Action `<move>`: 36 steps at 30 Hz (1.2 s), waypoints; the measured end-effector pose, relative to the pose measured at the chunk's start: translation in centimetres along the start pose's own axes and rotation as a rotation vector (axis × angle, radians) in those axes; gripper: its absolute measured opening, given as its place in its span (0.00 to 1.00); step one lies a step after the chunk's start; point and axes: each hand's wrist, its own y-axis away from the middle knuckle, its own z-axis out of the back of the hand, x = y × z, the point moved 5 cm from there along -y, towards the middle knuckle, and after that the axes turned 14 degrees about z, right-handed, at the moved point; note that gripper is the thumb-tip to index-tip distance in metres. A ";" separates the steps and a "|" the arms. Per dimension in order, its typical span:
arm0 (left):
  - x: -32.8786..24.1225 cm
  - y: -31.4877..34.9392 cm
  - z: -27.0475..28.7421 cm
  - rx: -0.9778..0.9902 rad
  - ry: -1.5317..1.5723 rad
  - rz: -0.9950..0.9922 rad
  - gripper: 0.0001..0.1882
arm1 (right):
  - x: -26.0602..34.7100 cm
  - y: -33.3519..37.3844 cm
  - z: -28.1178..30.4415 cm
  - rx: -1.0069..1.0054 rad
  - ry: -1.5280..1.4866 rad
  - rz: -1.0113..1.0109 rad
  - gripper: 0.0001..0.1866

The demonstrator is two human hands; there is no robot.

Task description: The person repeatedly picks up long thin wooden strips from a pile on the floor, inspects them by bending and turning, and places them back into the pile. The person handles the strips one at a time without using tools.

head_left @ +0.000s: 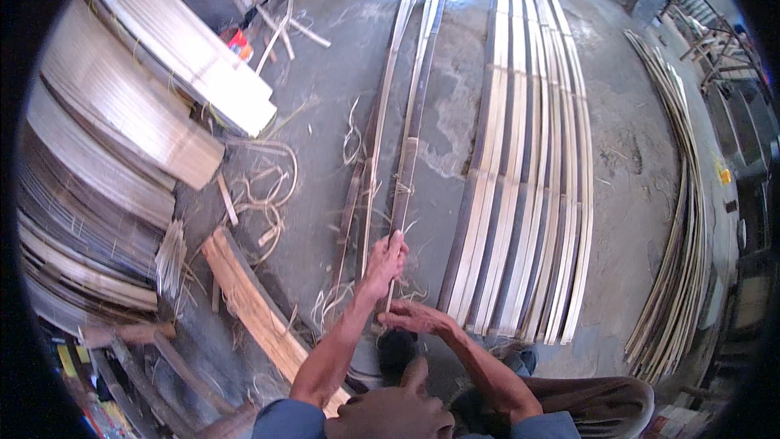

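A long, dark-edged bamboo strip (pixel 413 126) runs away from me over the floor, its near end between my hands. My left hand (pixel 385 264) is closed around it a little way up from that end. Lower down, my right hand (pixel 416 319) pinches at the strip's near end, its fingers pointing left. A thin tie or shaving (pixel 403 188) crosses the strip just beyond my left hand. Alongside on the left lies another split bamboo strip (pixel 376 146). Thin curled shavings (pixel 331 301) are scattered around my hands.
Several bamboo strips (pixel 528 195) lie side by side on the right. Farther right is a bundle of thin strips (pixel 678 219). Stacked slats (pixel 130 89) fill the left side. A wooden plank (pixel 252 301) lies by my left arm, near coiled shavings (pixel 272 187).
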 end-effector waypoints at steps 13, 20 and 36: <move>3.1 -0.5 1.4 0.177 0.046 0.122 0.22 | -2.0 -0.6 -2.6 -0.133 -0.038 0.004 0.23; 4.0 -2.4 2.1 0.108 -0.042 0.139 0.23 | -4.8 -1.9 -2.3 -0.136 0.039 -0.024 0.21; 7.2 7.3 10.2 -0.255 0.201 -0.296 0.42 | 10.0 -4.4 2.5 -0.334 -0.193 0.190 0.22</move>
